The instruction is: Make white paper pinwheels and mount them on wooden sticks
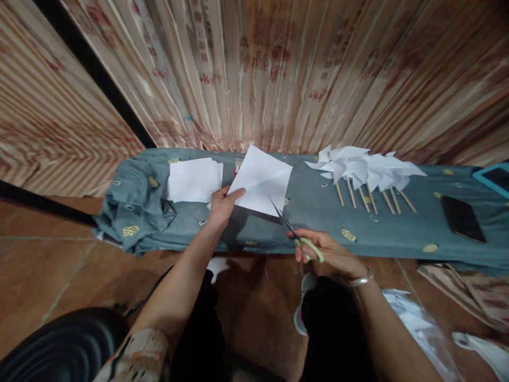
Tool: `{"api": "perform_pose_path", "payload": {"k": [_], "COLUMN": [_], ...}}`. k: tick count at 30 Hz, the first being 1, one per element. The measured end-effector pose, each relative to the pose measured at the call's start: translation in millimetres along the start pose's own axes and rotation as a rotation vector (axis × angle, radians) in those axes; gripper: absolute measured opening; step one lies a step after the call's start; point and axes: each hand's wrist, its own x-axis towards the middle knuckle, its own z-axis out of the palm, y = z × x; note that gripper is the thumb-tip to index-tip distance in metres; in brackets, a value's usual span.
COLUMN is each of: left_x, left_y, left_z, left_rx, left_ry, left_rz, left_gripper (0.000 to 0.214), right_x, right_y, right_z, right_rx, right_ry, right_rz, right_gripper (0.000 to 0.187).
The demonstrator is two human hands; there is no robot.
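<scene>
My left hand (225, 204) pinches the left corner of a square white paper sheet (264, 178), which it holds up over the cloth-covered bench. A faint crease runs across the sheet. In my right hand (324, 252) is a pair of scissors (309, 249) with pale green handles, my fingers in the loops. The blades point up and left at the paper's lower right corner and look slightly parted; whether they touch the paper I cannot tell. Left of the sheet lies a stack of white paper squares (193, 179), with something red partly hidden between them.
Several white paper pinwheels (358, 167) on wooden sticks lie on the bench (318, 223) to the right. Further right are a dark phone (463, 218) and a blue-edged device (495, 178). A curtain (262, 74) hangs behind. A black round stool (63, 345) stands lower left.
</scene>
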Motion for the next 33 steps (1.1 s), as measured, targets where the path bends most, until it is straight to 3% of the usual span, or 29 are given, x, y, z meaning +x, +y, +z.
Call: {"api": "perform_pose_path", "payload": {"k": [3, 7, 11, 14, 19, 25, 29, 33], "left_x": [-3, -11, -17, -21, -29, -28, -23, -29], "left_y": [3, 2, -2, -6, -6, -1, 0, 3], "left_z": [2.6, 9.5, 15.1, 17.8, 19.2, 17.5, 20.0, 29.1], "left_rx": [-0.038, -0.036, 0.021, 0.119, 0.287, 0.336, 0.178, -0.091], "left_ry": [-0.009, -0.095, -0.206, -0.292, -0.392, -0.378, -0.295, -0.264], "left_rz": [-0.005, -0.066, -0.113, -0.135, -0.167, -0.148, -0.137, -0.124], "left_gripper": [0.039, 0.037, 0.038, 0.036, 0.03, 0.03, 0.036, 0.043], "right_x": [-11, -8, 6, 15, 21, 20, 21, 30], "right_y": [-5, -7, -5, -4, -3, -2, -1, -3], "right_z": [-20, -29, -31, -33, -37, -39, -39, -31], "right_rx": [-0.032, 0.062, 0.044, -0.066, -0.172, -0.258, -0.203, -0.109], "right_ry": [0.049, 0.435, 0.696, 0.818, 0.791, 0.753, 0.748, 0.825], "right_rz": [-0.039, -0.249, -0.352, -0.415, -0.436, -0.335, -0.332, -0.375], "right_gripper": [0.061, 0.051, 0.05, 0.054, 0.067, 0.069, 0.064, 0.063]}}
